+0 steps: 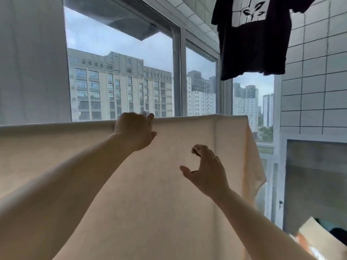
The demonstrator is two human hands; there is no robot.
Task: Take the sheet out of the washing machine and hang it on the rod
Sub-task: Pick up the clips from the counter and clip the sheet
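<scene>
Your sheet (169, 212) is already draped over the rod, which is hidden under the fold; its top edge runs left to right across your view, and its right corner hangs down near the tiled wall (315, 91). Your left hand (134, 131) is the nearer one to that top edge: it reaches up to the fold with fingers curled over it, though you cannot tell whether they actually pinch the cloth. Your right hand (204, 169) hangs lower, in front of the sheet's face, fingers and thumb spread in a loose C and holding nothing. Any smoothing probably runs along the fold, rightward toward the hanging corner. A black T-shirt (253, 38) hangs above right.
</scene>
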